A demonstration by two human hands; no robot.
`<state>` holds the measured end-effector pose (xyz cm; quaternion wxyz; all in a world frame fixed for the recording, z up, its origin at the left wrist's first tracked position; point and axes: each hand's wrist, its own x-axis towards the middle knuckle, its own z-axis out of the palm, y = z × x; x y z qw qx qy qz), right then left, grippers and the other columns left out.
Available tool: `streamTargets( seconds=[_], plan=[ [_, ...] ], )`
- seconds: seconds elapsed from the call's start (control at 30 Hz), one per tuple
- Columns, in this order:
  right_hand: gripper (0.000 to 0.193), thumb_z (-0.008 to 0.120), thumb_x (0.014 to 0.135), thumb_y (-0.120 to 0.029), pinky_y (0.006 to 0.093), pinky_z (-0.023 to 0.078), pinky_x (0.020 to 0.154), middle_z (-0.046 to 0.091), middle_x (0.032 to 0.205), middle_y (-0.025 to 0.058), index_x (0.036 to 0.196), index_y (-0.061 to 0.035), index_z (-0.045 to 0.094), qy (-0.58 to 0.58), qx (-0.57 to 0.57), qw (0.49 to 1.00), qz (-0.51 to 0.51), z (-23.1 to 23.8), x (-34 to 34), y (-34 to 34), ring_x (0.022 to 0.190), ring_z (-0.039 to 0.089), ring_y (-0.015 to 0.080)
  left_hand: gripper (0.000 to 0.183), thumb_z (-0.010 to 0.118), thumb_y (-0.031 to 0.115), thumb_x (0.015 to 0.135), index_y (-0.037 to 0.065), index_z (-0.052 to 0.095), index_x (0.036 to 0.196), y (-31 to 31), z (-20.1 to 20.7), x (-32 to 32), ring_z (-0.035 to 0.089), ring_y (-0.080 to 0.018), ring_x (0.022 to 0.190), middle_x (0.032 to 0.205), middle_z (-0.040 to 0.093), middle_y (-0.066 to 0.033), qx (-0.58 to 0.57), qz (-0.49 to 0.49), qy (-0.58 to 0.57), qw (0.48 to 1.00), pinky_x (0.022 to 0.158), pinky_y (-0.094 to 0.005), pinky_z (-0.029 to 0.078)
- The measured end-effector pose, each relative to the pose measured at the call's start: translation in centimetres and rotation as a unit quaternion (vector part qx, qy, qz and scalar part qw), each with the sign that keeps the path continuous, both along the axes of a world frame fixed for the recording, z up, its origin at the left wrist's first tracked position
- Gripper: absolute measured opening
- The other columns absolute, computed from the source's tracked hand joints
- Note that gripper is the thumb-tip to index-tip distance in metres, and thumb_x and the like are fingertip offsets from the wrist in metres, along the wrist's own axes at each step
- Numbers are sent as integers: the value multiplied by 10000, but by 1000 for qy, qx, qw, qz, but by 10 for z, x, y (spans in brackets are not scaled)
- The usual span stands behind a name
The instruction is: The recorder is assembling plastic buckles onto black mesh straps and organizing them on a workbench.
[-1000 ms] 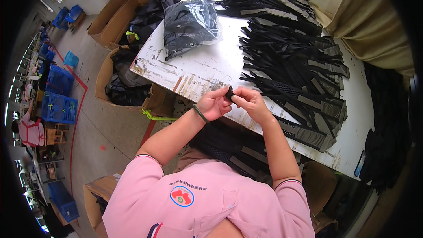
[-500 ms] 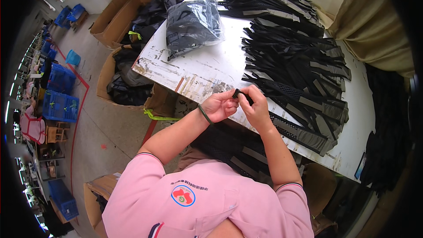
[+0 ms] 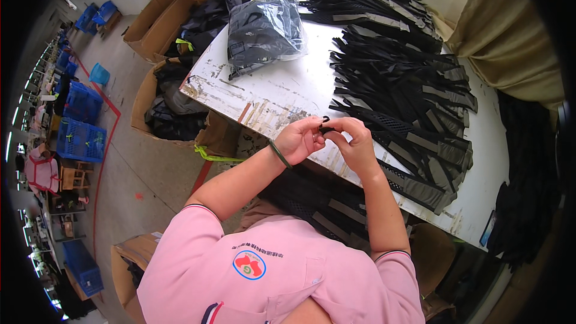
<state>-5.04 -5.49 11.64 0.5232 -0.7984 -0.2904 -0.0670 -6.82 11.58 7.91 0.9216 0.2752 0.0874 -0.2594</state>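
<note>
Between my two hands, above the near edge of the white table (image 3: pixel 264 117), is a small black strap piece (image 3: pixel 324 128) with a curled end; its exact kind is too small to make out. My left hand (image 3: pixel 300 140), a dark green bangle on its wrist, pinches the piece from the left with bent fingers. From the right, my right hand (image 3: pixel 358 146) grips it between thumb and index finger. Just beyond and to the right lie rows of black straps (image 3: pixel 396 81) with grey panels and mesh parts. More black strapping (image 3: pixel 318 201) hangs below the table edge near my lap.
A clear plastic bag of dark goods (image 3: pixel 264 33) lies on the table's far left part. Cardboard boxes (image 3: pixel 141 105) with black material stand left of it. A phone-like object (image 3: pixel 489 228) is at the right edge. Blue crates (image 3: pixel 81 138) stand on the floor far left.
My right hand has turned and its fingers now lie flatter over the black piece. The piece's curled end now sticks up between the fingertips. The table goods stay as they were.
</note>
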Motion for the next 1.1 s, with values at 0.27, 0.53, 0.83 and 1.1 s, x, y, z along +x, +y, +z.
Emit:
streamTargets(
  seconds=[0.27, 0.53, 0.83, 1.1],
  plan=[
    [132, 679, 727, 29, 300, 437, 669, 612, 759, 42, 825, -53, 647, -26, 30, 996, -80, -11, -14, 2, 697, 575, 194, 127, 607, 150, 916, 53, 525, 911, -10, 0, 0, 626, -116, 661, 784, 626, -48, 201, 69, -135, 968, 589, -258, 535],
    [238, 703, 716, 48, 189, 426, 604, 544, 731, -14, 855, -42, 531, 400, 266, 877, -12, -11, -14, -3, 644, 503, 48, 100, 632, 98, 894, 47, 550, 867, -15, -2, -3, 605, -80, 698, 790, 633, -36, 250, 123, -187, 942, 636, -234, 523],
    [278, 709, 692, 62, 194, 428, 589, 544, 684, -7, 833, -58, 502, 441, 270, 855, -37, -8, -13, -2, 612, 524, 62, 61, 634, 41, 880, 20, 586, 912, -10, -4, -10, 592, -60, 768, 795, 625, 4, 305, 114, -333, 885, 722, -209, 497],
    [168, 685, 822, -57, 209, 444, 574, 570, 732, 4, 918, -31, 550, 454, 371, 809, -38, 4, -28, 4, 643, 536, 71, 207, 685, -32, 785, 65, 613, 953, -6, -1, -14, 519, -114, 972, 1063, 511, -35, 271, 98, -390, 874, 864, -257, 443]
  ],
)
